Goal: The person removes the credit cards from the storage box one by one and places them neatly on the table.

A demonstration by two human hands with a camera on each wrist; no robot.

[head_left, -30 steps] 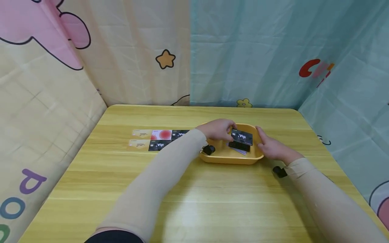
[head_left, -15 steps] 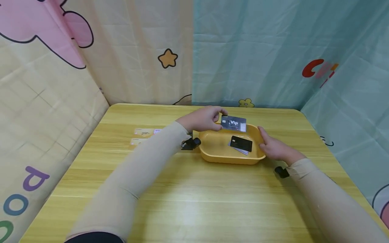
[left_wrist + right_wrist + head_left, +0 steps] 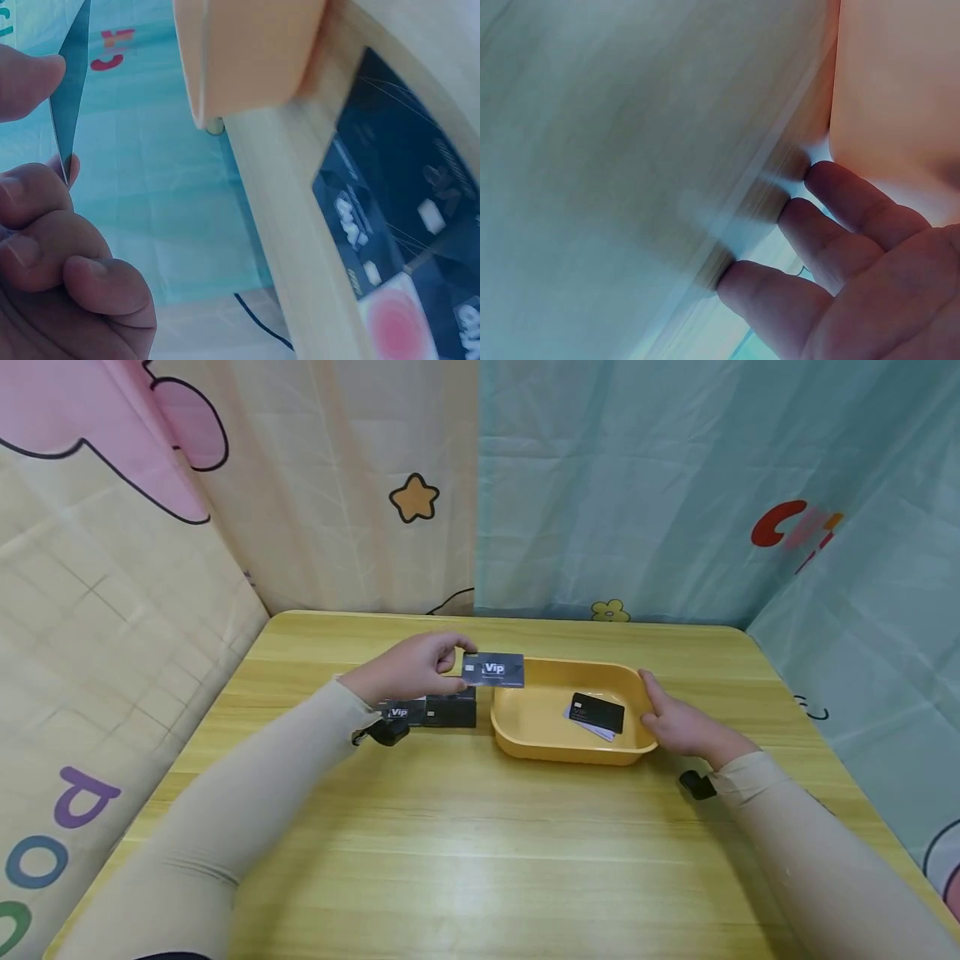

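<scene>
My left hand (image 3: 412,667) pinches a dark Vip card (image 3: 493,669) by its left edge, thumb below and index finger above. In the left wrist view this bank-style card (image 3: 73,90) appears nearly edge-on, while the other fingers curl beneath it. The card overlaps the left rim of a yellow plastic tray (image 3: 566,753) in the head view. My right hand (image 3: 686,722) holds the tray's right end at the rim. The right wrist view shows its other fingers (image 3: 769,300) reaching down along the outside to the tabletop. Inside the tray lies a black card (image 3: 597,713) over a pale card (image 3: 602,732).
Left of the tray, laid-out cards include a Vip card (image 3: 399,712) and a black card (image 3: 450,714); my left hand and wrist hide others. A pink-circled card (image 3: 397,322) shows in the left wrist view. Printed curtains (image 3: 600,485) stand behind the wooden table (image 3: 480,843).
My left hand has lifted the Vip card out of the tray and carried it left, towards the laid-out cards. The right hand has stayed at the tray's end.
</scene>
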